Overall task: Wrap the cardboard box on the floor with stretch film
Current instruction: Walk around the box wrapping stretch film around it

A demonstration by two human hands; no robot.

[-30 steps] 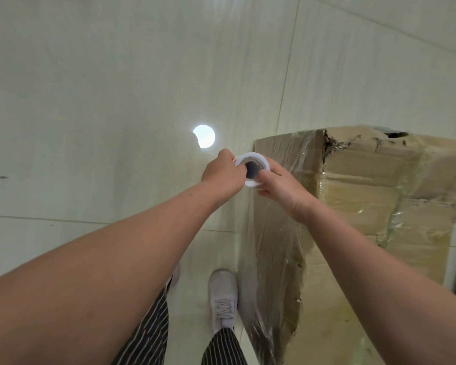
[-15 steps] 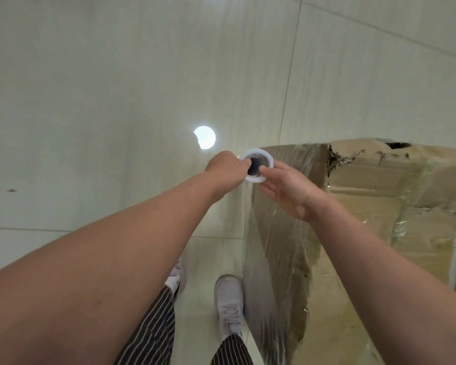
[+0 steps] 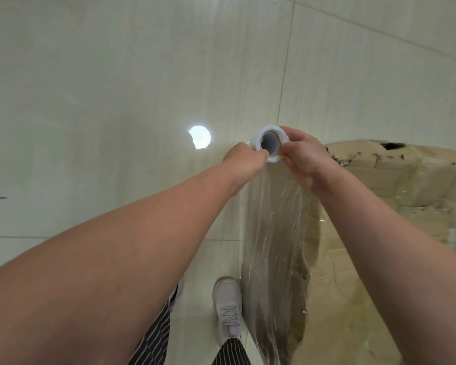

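Glossy pale tiled floor under torn cardboard box

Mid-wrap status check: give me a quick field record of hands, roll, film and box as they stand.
left hand: grips left rim of the white stretch film roll
right hand: grips the roll's right rim
box: brown cardboard box on pale tiled floor, top edge torn, partly filmed
film: clear film sheet hangs from the roll along the box's side
nearby: white shoe beside the sheet
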